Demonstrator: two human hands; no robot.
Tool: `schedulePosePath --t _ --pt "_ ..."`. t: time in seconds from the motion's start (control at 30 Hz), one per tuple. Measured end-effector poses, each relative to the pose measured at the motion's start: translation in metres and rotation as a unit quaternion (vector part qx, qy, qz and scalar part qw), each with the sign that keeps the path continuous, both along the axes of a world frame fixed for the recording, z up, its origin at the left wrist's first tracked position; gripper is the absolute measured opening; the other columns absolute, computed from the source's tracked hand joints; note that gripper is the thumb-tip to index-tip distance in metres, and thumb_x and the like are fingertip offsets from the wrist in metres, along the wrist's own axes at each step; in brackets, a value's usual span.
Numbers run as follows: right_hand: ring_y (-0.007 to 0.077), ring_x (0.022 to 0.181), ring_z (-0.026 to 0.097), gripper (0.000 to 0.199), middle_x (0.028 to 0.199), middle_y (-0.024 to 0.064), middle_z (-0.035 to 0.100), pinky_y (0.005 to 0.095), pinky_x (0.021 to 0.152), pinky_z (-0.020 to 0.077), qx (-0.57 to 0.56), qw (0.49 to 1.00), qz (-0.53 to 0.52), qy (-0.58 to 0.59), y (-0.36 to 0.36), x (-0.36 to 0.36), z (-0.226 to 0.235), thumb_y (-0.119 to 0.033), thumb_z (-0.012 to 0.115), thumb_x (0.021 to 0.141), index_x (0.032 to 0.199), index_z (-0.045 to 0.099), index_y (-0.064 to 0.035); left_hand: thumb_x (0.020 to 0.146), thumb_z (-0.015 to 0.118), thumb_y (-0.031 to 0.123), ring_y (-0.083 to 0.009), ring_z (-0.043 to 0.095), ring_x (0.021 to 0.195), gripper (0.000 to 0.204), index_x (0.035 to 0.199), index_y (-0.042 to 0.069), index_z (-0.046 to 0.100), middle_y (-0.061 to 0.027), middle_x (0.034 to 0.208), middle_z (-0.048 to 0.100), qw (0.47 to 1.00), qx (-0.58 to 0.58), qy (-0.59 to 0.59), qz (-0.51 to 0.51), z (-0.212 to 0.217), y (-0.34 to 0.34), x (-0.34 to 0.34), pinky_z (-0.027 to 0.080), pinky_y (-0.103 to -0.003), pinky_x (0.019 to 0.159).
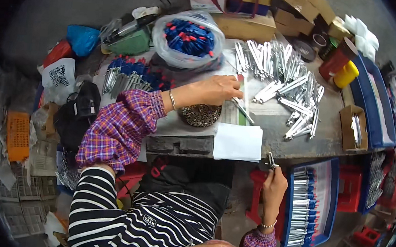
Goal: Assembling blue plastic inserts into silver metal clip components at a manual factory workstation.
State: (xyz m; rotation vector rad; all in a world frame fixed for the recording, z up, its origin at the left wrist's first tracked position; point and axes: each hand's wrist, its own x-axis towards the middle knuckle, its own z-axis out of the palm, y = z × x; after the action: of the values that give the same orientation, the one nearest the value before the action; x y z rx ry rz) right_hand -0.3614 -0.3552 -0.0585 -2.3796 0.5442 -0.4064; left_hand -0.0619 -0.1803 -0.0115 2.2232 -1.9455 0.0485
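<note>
My left hand (220, 89) reaches across the table, fingers pinched on a thin silver metal rod (242, 109) that lies over a green and white sheet. Just beneath my wrist sits a round dish of small dark metal parts (201, 115). My right hand (273, 184) is down by my right side, off the table edge, closed on a small metal clip-like piece (271, 161). It hovers beside a blue tray (323, 214) filled with rows of silver tubes with blue tips.
A large heap of silver tubes (284, 79) covers the table's far right. A clear bag of blue and red parts (189, 38) stands at the back, with blue-tipped pieces (131, 73) to its left. A white sheet (238, 142), a small cardboard box (354, 128) and more blue trays (374, 106) lie to the right.
</note>
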Motion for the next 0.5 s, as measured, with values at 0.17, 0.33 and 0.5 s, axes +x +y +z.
schedulePosePath --t 0.17,0.33,0.5 --pt "0.0188 0.051 0.053 0.012 0.061 0.0116 0.056 0.0302 0.048 0.0368 0.058 0.998 -0.018 0.008 -0.003 -0.003 0.002 -0.005 0.051 0.088 0.078 0.051 0.0016 0.077 0.057 0.0 -0.026 0.059 0.093 0.016 0.092 0.004 0.062 -0.0108 0.091 0.061 0.987 -0.163 0.013 -0.006 0.044 0.016 -0.012 0.049 -0.033 0.077" --pt "0.0034 0.056 0.045 0.015 0.066 -0.0004 0.057 0.0198 0.05 0.0349 0.251 0.968 -0.027 0.006 0.006 -0.01 0.014 -0.007 0.049 0.09 0.078 0.054 -0.0003 0.073 0.06 0.001 -0.0263 0.058 0.095 0.016 0.087 0.007 0.063 -0.0085 0.091 0.062 0.957 -0.265 -0.104 0.061 0.079 0.041 0.024 0.05 -0.034 0.081" --pt "0.0042 0.058 0.048 0.015 0.072 0.0024 0.06 0.0182 0.053 0.0367 0.41 0.912 0.011 0.007 0.034 -0.023 0.011 -0.01 0.05 0.092 0.08 0.055 -0.0013 0.069 0.06 -0.002 -0.0316 0.051 0.106 0.021 0.089 0.005 0.063 -0.009 0.101 0.059 0.967 -0.2 -0.132 0.083 0.066 0.054 0.047 0.045 -0.037 0.088"
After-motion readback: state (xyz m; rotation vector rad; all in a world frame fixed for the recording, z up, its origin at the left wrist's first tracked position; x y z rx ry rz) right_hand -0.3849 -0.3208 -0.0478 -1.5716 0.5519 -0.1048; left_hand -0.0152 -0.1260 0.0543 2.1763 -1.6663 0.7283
